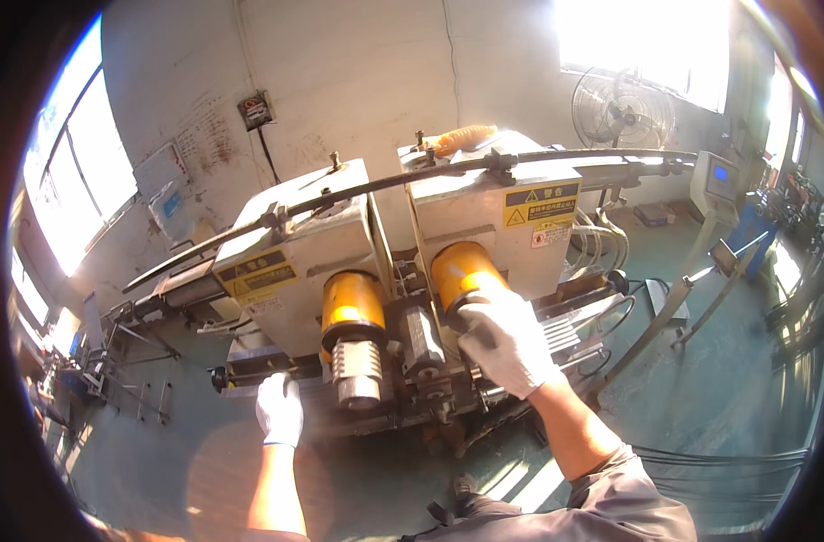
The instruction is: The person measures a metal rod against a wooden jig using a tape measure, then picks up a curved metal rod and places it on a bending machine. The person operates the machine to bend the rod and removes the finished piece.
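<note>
My right hand [503, 342], in a white knit glove, covers the front end of the right yellow cylinder [469, 271] on a two-part machine; whatever lies under the palm and fingers is hidden. Left of it, the other yellow cylinder [353, 301] carries a ribbed metal fitting [356, 369] at its front. Between the cylinders stands a dark metal block [422, 339]. My left hand [279, 406], also gloved, is at the metal rail [249, 391] along the machine's lower left edge, its fingers bent; its grip is unclear.
A long dark bar [391, 183] crosses above both machine housings. Orange ribbed material [462, 139] lies on the right housing. A control box [715, 183] on a slanted post and a fan [622, 112] stand to the right. Cables [723, 457] run along the floor at the lower right.
</note>
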The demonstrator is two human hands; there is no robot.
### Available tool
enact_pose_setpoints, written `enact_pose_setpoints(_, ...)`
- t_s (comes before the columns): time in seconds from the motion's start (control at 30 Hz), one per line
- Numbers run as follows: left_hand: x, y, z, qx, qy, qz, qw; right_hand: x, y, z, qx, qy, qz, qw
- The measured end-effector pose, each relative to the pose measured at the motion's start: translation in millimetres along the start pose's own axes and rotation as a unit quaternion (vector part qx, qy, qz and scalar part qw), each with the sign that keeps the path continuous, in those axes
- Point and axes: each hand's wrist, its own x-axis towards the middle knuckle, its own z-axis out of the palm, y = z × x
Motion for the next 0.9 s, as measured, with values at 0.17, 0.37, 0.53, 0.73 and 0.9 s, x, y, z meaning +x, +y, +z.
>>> enact_pose_setpoints(0.17, -2.3, -8.3, 43.9, -0.085, -0.052, -0.031, 0.995, 9.2, 3.0, 13.1, -0.049, -0.056, 0.017, 0.997)
enact_pose_setpoints(0.37, 3.7, -1.1, 47.2, -0.039, -0.065, -0.021, 0.997, 3.4, 9.6, 27.2, -0.043, -0.029, 0.025, 0.998)
enact_pose_setpoints(0.53, -3.4, -1.2, 40.9, -0.032, -0.047, -0.076, 0.995, -0.4, -3.0, 44.1, -0.021, -0.025, 0.05, 0.998)
enact_pose_setpoints(0.73, 0.9, 14.4, 39.5, -0.047, -0.023, -0.082, 0.995, 7.6, -4.1, 30.9, -0.056, -0.017, 0.029, 0.998)
enact_pose_setpoints(0.9, -3.7, -0.7, 49.8, -0.037, -0.032, -0.079, 0.996, 11.9, -3.7, 30.8, -0.045, 0.009, 0.031, 0.998)
